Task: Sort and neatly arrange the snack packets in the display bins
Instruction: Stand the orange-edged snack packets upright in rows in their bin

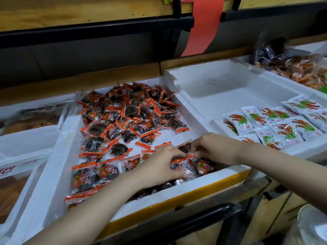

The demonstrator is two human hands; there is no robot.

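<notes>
**Front row of packets going in**

We see the left hand point(162, 163) gripping a small orange-and-clear crinkly plastic snack packet point(184, 167) at the front-right corner of the white foam display bin point(58, 142). The right hand point(215, 147) pinches the next packet point(203, 165) by its orange seal (light, slippery film). We'd grab the flat end seals.

The left hand point(164, 162) and forearm cover several packets point(184, 169) in the near row. Left of it, a bin point(26, 138) is cut by the edge; far beyond the right hand point(217, 149), orange packs point(300, 71) blur and run off.
</notes>
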